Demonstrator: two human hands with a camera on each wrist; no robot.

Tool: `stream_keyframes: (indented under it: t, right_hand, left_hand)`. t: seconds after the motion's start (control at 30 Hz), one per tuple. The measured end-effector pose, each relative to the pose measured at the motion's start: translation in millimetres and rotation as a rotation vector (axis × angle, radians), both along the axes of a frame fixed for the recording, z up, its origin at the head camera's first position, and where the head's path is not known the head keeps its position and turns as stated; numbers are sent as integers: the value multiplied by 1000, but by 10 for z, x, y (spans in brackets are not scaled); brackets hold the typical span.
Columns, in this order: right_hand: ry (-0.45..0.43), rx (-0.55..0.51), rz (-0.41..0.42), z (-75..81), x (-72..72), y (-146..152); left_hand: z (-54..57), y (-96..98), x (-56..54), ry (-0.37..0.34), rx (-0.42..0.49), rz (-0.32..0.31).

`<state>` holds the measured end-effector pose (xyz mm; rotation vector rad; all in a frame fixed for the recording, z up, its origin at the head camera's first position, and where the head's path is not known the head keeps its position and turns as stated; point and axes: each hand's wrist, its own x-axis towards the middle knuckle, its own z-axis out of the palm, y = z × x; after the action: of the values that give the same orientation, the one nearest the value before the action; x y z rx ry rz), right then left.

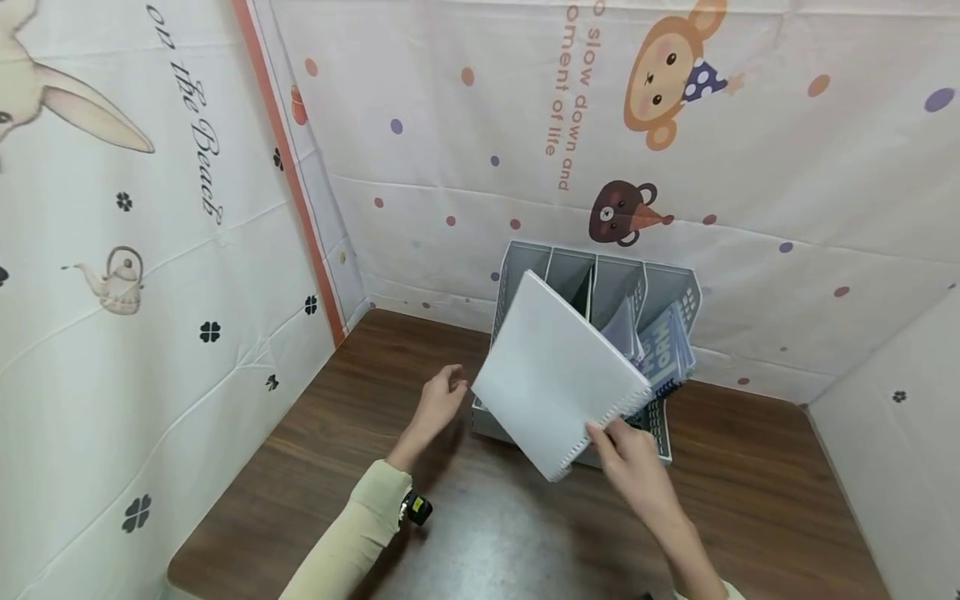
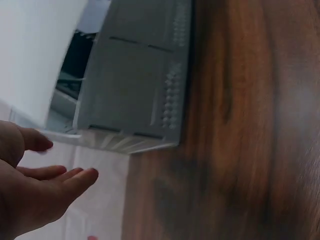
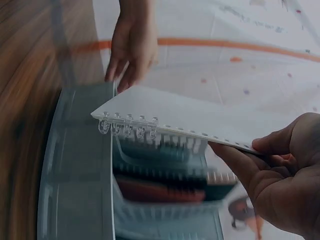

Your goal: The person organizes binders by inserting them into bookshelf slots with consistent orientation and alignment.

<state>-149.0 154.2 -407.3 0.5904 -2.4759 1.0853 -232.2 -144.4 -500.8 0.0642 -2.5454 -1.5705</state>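
Observation:
A white spiral-bound notebook point(image 1: 558, 375) hangs tilted in front of a grey file organizer point(image 1: 495, 423). My right hand point(image 1: 633, 467) pinches its ring-bound edge between thumb and fingers; the clear plastic rings point(image 3: 129, 125) show in the right wrist view. Beside the notebook's left corner is my left hand point(image 1: 438, 404), its fingers loosely bent with nothing between them. In the left wrist view that hand point(image 2: 45, 185) is near the organizer's grey side point(image 2: 130, 80), thumb apart from the fingers. The notebook covers much of the organizer's left compartments.
Blue-covered booklets point(image 1: 667, 350) lean in the organizer's right compartment, and thin pale sheets or folders point(image 1: 621, 329) stand in the one beside it. Everything rests on a brown wooden table point(image 1: 750, 467). Printed cloth point(image 1: 435, 167) hangs behind and at both sides.

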Motion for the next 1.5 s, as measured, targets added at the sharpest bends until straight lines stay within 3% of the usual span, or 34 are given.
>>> stream_keyframes:
  t: [0.13, 0.27, 0.4, 0.57, 0.77, 1.07, 1.27, 1.5]
  right_hand:
    - [-1, 25, -50, 35, 123, 320]
    - [-39, 32, -151, 100, 199, 568]
    - [-112, 41, -246, 196, 285, 771]
    - [-139, 70, -328, 266, 384, 984]
    - [-201, 90, -416, 296, 445, 1091]
    - [-322, 76, -459, 343, 353, 917]
    - [-268, 43, -439, 314, 224, 701]
    - [-208, -33, -436, 215, -22, 467]
  left_hand:
    - [-81, 63, -54, -28, -24, -74]
    - [-110, 74, -106, -39, -34, -109]
    - [-136, 84, -109, -22, -49, -95]
    - [-144, 114, -120, 11, -56, -100]
    - [-149, 121, -135, -13, -41, -104]
    - [-199, 128, -126, -24, -8, -84]
    - [-205, 132, -111, -36, 47, -82]
    - [-264, 171, -123, -24, 60, -22]
